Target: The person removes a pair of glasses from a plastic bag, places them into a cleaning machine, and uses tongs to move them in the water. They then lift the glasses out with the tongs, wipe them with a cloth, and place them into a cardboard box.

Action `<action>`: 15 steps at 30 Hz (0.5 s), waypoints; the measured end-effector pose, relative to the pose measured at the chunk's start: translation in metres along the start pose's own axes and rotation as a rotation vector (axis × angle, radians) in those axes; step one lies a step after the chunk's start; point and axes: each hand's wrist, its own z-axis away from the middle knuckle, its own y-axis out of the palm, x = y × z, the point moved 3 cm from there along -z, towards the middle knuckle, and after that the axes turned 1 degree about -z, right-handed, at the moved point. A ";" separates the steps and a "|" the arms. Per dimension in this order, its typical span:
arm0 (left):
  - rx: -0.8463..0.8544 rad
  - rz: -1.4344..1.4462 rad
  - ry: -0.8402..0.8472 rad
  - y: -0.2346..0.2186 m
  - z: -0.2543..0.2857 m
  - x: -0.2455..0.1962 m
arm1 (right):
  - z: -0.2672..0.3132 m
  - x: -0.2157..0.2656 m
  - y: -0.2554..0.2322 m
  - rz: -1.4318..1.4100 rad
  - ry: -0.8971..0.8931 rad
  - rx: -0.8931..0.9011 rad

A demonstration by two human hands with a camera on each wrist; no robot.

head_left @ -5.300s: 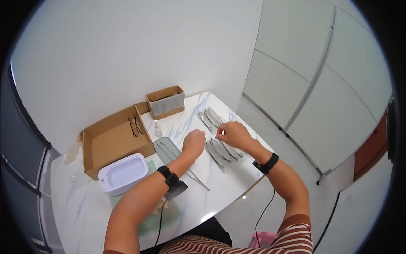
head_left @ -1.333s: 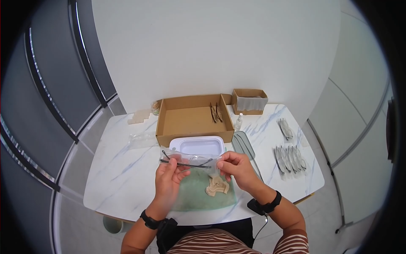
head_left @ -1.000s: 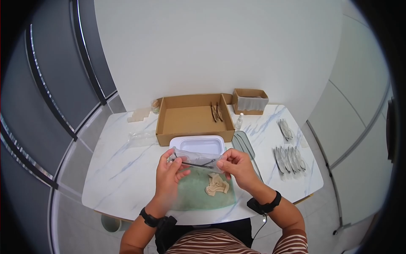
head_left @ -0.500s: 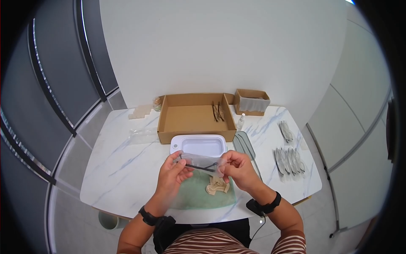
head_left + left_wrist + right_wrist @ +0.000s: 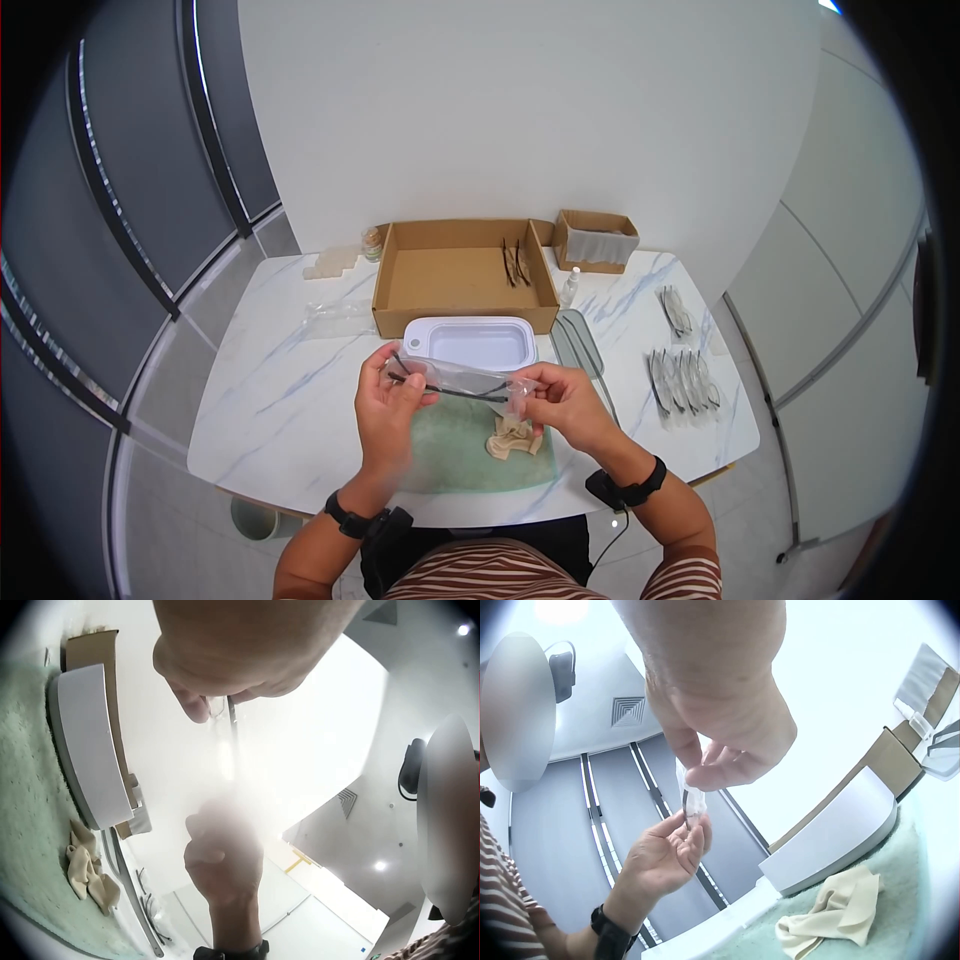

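Between both hands, a pair of dark-framed glasses (image 5: 465, 391) lies inside a clear plastic sleeve (image 5: 455, 374), raised over the front of the table. My left hand (image 5: 388, 415) grips its left end, thumb on the near side. My right hand (image 5: 568, 405) pinches the sleeve's right end between thumb and fingers. In the right wrist view the sleeve (image 5: 694, 796) spans from one hand to the other, seen edge-on. Below lies a crumpled beige cloth (image 5: 513, 440) on a green mat (image 5: 475, 470). Behind the sleeve stands a white basin-like device (image 5: 418, 330).
A shallow cardboard box (image 5: 430, 285) holding dark glasses stands at the back. Right of it are a spray bottle (image 5: 570, 287), a smaller box (image 5: 597, 250) and a grey tray (image 5: 578, 343). Several bagged glasses (image 5: 685, 382) lie at the right. Empty plastic sleeves (image 5: 338, 320) lie left.
Earlier both hands were over the bagged glasses at the right; now they hold one sleeved pair at the table's front. In the last half second the sleeve has shifted slightly left and its glasses show more clearly.
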 end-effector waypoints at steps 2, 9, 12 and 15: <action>0.029 -0.054 0.056 0.005 0.003 -0.006 | -0.001 -0.006 -0.005 -0.002 -0.002 -0.002; 0.004 -0.050 0.003 0.004 0.000 -0.003 | -0.002 -0.011 -0.011 -0.068 -0.041 0.013; 0.001 -0.049 -0.017 0.004 0.000 0.000 | -0.003 -0.015 -0.011 -0.050 -0.052 0.001; -0.022 -0.055 0.015 0.006 0.001 0.000 | -0.002 -0.006 -0.004 -0.093 -0.108 -0.103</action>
